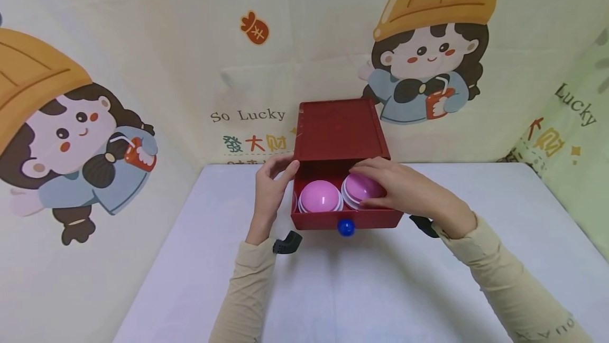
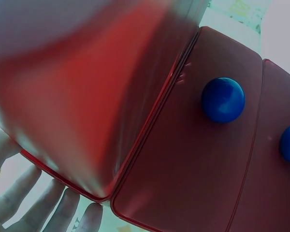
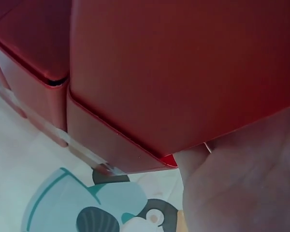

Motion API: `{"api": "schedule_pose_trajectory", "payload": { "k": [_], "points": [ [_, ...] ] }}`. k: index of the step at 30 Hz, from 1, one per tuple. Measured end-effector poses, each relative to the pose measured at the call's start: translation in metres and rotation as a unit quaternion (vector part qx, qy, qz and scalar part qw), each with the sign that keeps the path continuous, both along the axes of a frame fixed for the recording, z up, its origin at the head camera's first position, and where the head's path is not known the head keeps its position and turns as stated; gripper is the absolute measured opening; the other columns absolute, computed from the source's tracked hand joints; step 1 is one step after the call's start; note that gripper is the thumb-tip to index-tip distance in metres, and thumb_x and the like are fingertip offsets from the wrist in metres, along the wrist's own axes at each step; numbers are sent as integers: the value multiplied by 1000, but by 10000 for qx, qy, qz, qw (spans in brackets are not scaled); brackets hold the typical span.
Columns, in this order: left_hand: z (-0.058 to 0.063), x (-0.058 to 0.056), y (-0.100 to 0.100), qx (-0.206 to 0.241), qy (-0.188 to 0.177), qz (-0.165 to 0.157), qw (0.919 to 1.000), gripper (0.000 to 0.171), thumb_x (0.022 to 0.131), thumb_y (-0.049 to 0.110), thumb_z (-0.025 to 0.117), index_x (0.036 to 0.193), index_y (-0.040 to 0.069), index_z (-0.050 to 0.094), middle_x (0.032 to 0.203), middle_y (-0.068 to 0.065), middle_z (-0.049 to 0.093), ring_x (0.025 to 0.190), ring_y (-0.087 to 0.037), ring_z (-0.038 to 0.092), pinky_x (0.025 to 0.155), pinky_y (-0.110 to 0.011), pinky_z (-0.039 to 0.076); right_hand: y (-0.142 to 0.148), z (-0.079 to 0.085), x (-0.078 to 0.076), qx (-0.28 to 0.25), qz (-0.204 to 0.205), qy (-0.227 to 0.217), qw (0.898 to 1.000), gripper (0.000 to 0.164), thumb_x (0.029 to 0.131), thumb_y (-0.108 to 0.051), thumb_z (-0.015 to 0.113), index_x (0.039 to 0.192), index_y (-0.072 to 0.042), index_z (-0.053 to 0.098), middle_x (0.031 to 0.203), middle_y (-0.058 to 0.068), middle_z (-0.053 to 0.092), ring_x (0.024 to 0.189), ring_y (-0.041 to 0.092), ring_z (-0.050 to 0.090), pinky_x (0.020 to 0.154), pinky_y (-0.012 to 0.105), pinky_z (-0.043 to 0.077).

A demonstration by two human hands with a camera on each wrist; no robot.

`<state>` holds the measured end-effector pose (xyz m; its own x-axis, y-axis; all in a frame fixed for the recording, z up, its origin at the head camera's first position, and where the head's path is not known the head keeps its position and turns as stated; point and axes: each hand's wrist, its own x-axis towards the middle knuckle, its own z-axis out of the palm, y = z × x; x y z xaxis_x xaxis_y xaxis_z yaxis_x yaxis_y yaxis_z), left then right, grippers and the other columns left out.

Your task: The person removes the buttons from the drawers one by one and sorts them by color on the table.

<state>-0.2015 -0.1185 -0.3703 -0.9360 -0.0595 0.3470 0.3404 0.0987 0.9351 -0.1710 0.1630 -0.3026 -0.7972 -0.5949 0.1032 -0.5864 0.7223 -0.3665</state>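
A red drawer (image 1: 321, 221) with a blue knob (image 1: 346, 228) stands pulled out from a red cabinet (image 1: 340, 130). Two round pink-topped containers with white rims sit inside, the left container (image 1: 320, 196) untouched. My right hand (image 1: 404, 187) spans the right container (image 1: 361, 188), thumb at the front and fingers over the far side. The right wrist view shows that hand (image 3: 246, 179) at the drawer's edge, its contents hidden. At the drawer's left side is my left hand (image 1: 272, 189), thumb by the rim. Its fingers look spread and fairly straight in the left wrist view.
Further dark red drawer fronts with blue knobs, one knob (image 2: 223, 100) near, show in the left wrist view. The cabinet stands at the back of a white table (image 1: 304, 290), against a cloth backdrop (image 1: 304, 31) printed with cartoon figures.
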Motion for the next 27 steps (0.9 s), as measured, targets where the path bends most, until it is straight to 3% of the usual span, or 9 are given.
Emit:
{"api": "schedule_pose_trajectory", "payload": {
  "k": [7,20,27],
  "points": [
    [0,2,1,9,-39,61,10000,33,92,30,70,120,12,68,116,-4,68,110,-19,63,85,-31,58,-1,-1,0,228,128,20,9997,66,80,-30,84,138,-12,59,141,10,55,130,34,50,90,49,56],
    [0,3,0,-30,8,63,10000,35,92,29,70,121,10,67,117,-5,68,110,-19,63,84,-30,58,3,0,0,90,373,211,9990,62,74,-27,88,130,-15,65,134,8,58,127,29,50,85,46,58],
    [0,2,0,-16,-38,62,10000,34,92,30,71,120,11,68,116,-5,68,109,-20,63,89,-45,57,5,2,1,163,490,561,9971,62,73,-28,88,129,-15,66,132,8,59,124,28,53,85,45,58]
  ]
}}
